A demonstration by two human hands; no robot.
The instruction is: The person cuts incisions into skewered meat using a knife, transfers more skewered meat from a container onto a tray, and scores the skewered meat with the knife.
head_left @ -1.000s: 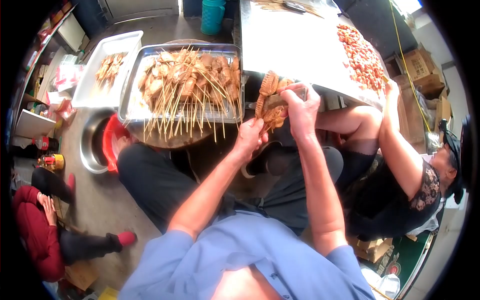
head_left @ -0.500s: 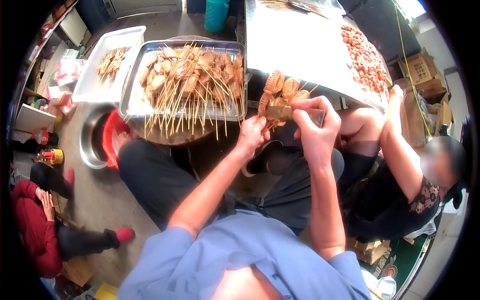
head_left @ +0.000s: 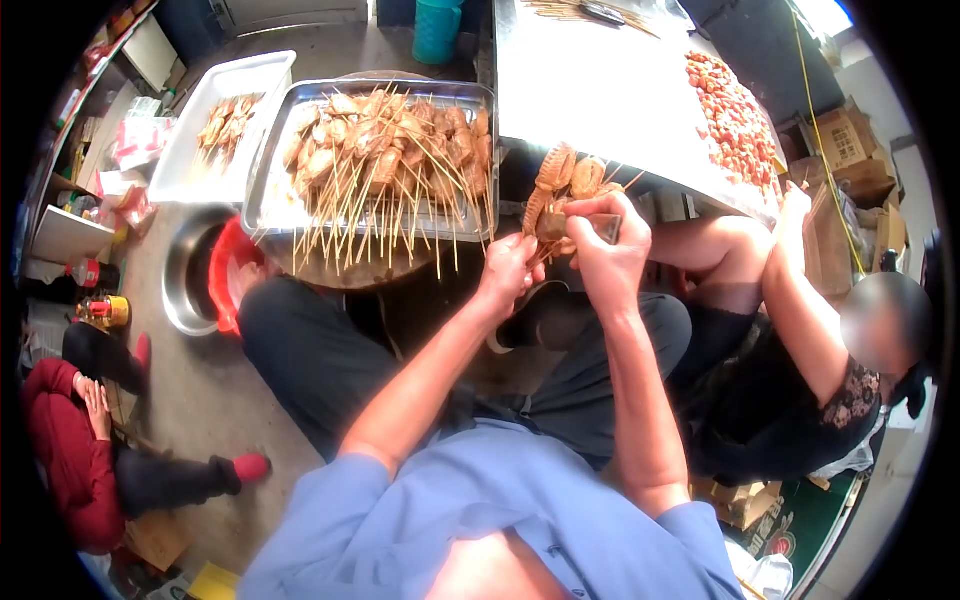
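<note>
My left hand (head_left: 510, 268) is closed around the lower end of a small bunch of skewered meat pieces (head_left: 587, 177). The brown, ridged pieces fan out above my fingers, with thin stick tips poking out at the right. A flat metal blade (head_left: 607, 228) is pinched in my right hand (head_left: 612, 262), its far end against the meat just beside my left fingers. Fingers partly hide the blade, so its full shape does not show. To the left, a metal tray (head_left: 262, 190) holds a heap of similar skewers (head_left: 385, 150), their sticks overhanging the near edge.
A white tub (head_left: 180, 170) with more skewers stands further left. On the white table (head_left: 590, 95) lie small reddish pieces (head_left: 735, 120) and loose sticks (head_left: 560, 10). A steel basin (head_left: 180, 280) and red bag (head_left: 225, 275) sit below. People sit at both sides.
My right hand and the blade have moved left, closer to my left hand and further into the skewered meat. My left hand stays almost in place, still gripping the bunch.
</note>
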